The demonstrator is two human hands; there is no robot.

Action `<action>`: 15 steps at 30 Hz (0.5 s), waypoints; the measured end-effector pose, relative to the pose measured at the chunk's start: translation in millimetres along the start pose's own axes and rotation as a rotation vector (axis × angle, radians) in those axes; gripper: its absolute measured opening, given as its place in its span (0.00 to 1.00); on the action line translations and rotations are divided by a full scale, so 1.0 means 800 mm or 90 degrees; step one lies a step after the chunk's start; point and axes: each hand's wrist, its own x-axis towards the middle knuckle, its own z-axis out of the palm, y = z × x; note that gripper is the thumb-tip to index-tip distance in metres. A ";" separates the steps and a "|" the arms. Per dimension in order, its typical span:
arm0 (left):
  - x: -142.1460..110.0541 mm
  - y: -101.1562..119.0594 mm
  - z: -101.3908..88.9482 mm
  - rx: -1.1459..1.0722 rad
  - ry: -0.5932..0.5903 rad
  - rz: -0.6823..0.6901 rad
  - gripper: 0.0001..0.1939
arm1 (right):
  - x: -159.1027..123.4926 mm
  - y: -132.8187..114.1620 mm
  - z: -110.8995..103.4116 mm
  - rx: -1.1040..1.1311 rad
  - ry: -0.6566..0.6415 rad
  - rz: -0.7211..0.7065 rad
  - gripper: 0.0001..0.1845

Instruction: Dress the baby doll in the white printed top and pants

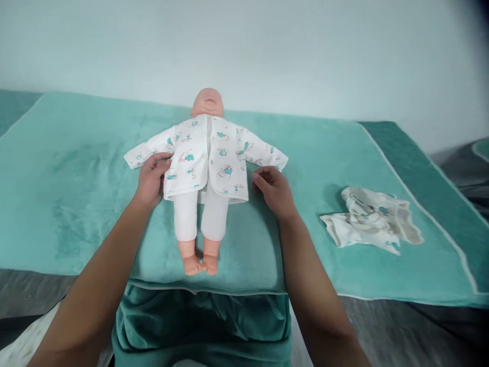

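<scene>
A baby doll [209, 102] lies on its back with its head away from me, in a white printed jacket [231, 153] and white trousers [214, 219]. The jacket's front hangs slightly apart, and both sleeves stretch out sideways. Under the sleeve on the left, my left hand [153, 176] has its thumb and fingertips closed at the jacket's side edge. My right hand [274, 191] rests just off the opposite side, below the other sleeve. Its fingers are loosely curled, and nothing shows between them. The doll's bare feet [200, 264] point towards me.
Crumpled printed baby clothes [374, 219] lie to the right on the green padded cover [95, 214]. A pale wall [244, 46] stands behind the surface. Its front edge runs close to my lap, where dark green cloth [202, 326] hangs.
</scene>
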 end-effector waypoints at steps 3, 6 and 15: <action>0.003 0.001 -0.001 -0.014 0.000 -0.003 0.14 | -0.034 0.013 -0.028 -0.226 0.166 -0.149 0.12; 0.005 0.002 -0.001 -0.023 -0.007 -0.009 0.14 | -0.073 0.023 -0.090 -0.482 0.255 -0.218 0.14; -0.013 -0.009 0.001 0.250 0.003 0.166 0.09 | -0.128 0.074 -0.278 -0.584 0.525 0.093 0.20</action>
